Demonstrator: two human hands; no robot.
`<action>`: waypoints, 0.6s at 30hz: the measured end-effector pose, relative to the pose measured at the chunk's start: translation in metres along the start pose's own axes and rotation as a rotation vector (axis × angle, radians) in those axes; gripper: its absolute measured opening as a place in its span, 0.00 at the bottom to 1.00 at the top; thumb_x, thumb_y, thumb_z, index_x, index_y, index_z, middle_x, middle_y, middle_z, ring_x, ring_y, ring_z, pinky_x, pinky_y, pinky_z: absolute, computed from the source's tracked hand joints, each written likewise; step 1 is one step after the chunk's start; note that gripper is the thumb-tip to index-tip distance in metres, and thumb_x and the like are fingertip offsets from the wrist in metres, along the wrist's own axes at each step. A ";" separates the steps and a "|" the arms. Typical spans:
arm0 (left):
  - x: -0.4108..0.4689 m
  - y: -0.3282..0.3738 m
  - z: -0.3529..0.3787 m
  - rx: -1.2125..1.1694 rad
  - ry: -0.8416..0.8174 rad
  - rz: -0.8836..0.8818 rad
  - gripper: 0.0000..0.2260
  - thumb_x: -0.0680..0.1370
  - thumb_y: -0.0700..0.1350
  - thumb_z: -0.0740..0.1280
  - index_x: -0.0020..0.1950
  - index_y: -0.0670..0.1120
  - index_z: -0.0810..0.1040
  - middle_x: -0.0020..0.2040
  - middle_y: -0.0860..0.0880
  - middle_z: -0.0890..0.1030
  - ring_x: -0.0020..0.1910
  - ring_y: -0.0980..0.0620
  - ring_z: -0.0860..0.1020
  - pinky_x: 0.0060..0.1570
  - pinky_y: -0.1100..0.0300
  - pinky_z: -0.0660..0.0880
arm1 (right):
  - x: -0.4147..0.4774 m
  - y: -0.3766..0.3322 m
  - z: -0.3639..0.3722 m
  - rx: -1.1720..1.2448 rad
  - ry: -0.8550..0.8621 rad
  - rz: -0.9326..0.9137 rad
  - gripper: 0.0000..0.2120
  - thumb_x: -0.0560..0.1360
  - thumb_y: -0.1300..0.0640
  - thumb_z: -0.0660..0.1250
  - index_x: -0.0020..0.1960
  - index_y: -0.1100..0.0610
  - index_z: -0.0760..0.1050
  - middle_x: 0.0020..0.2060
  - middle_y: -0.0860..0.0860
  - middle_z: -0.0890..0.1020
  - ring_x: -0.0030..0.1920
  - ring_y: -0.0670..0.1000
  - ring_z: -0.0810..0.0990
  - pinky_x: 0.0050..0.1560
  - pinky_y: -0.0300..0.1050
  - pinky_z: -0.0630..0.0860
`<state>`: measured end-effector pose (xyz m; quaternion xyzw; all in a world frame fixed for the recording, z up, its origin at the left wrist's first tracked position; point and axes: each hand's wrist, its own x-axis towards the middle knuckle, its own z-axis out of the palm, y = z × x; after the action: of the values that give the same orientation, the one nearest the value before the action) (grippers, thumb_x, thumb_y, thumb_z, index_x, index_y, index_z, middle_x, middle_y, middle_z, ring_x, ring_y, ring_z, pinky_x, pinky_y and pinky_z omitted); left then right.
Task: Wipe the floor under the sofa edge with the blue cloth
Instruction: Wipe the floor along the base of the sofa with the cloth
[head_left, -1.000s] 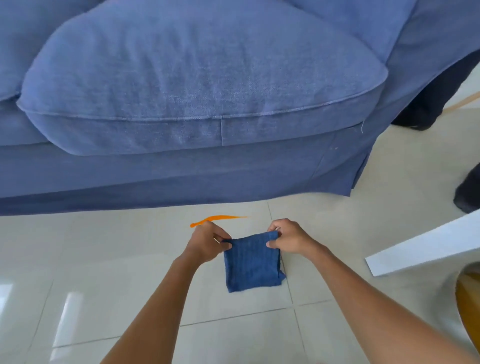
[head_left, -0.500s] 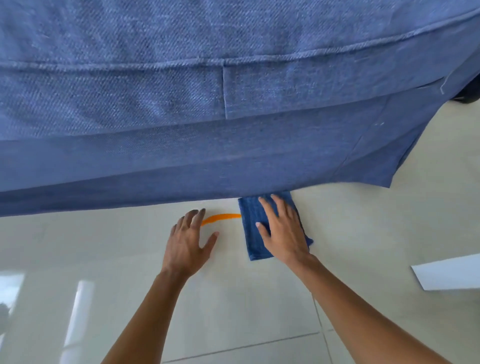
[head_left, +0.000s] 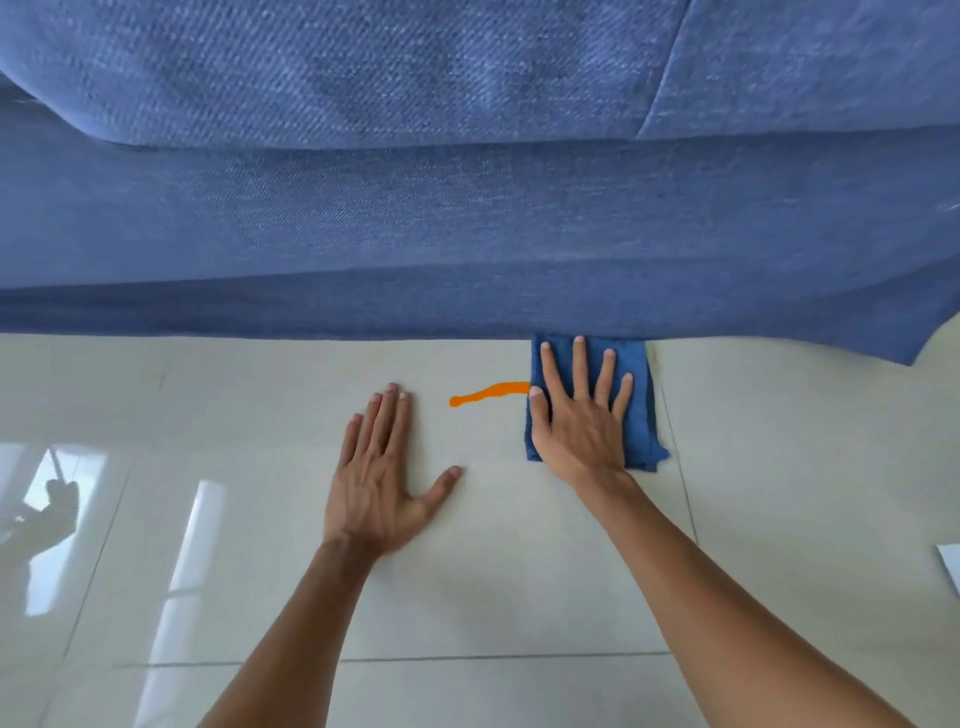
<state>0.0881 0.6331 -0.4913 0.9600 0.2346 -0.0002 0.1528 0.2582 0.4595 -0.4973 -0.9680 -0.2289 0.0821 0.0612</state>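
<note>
A folded blue cloth (head_left: 644, 415) lies flat on the pale tiled floor, its far end touching the lower edge of the blue sofa (head_left: 467, 234). My right hand (head_left: 582, 415) presses on the cloth, palm down, fingers spread. An orange streak (head_left: 485, 393) runs on the tile from the cloth's left edge toward my left hand. My left hand (head_left: 382, 478) lies flat on the bare floor to the left of the streak, fingers apart, holding nothing.
The sofa's fabric skirt (head_left: 311, 312) hangs almost to the floor across the whole width. A white sheet's corner (head_left: 950, 566) shows at the right edge. Glossy tiles (head_left: 493, 597) with grout lines stretch toward me.
The view has moved closer and lower to the sofa. My left hand has shifted left, away from the streak. The right hand stays pressed on the cloth at the sofa edge.
</note>
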 end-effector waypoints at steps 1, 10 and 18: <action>-0.001 0.001 -0.001 0.002 -0.009 -0.005 0.45 0.74 0.72 0.54 0.82 0.47 0.46 0.83 0.51 0.45 0.82 0.52 0.43 0.80 0.51 0.46 | 0.001 -0.010 0.001 0.006 0.005 -0.026 0.31 0.81 0.38 0.37 0.83 0.44 0.45 0.83 0.52 0.47 0.82 0.64 0.43 0.79 0.69 0.41; -0.041 -0.014 0.001 0.003 0.045 -0.181 0.43 0.74 0.72 0.53 0.82 0.49 0.47 0.83 0.51 0.46 0.82 0.51 0.45 0.80 0.48 0.48 | -0.029 0.036 0.000 -0.040 0.007 -0.145 0.28 0.82 0.38 0.41 0.82 0.39 0.45 0.83 0.47 0.48 0.83 0.59 0.46 0.81 0.63 0.42; -0.041 -0.013 -0.003 -0.001 0.024 -0.176 0.42 0.75 0.72 0.52 0.82 0.50 0.46 0.83 0.51 0.45 0.82 0.51 0.44 0.80 0.47 0.48 | -0.035 -0.008 0.006 -0.064 -0.012 -0.280 0.28 0.84 0.42 0.42 0.83 0.43 0.46 0.83 0.47 0.48 0.83 0.60 0.44 0.79 0.67 0.47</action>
<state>0.0458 0.6266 -0.4891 0.9355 0.3199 -0.0018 0.1500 0.2227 0.4517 -0.4973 -0.9276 -0.3646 0.0710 0.0397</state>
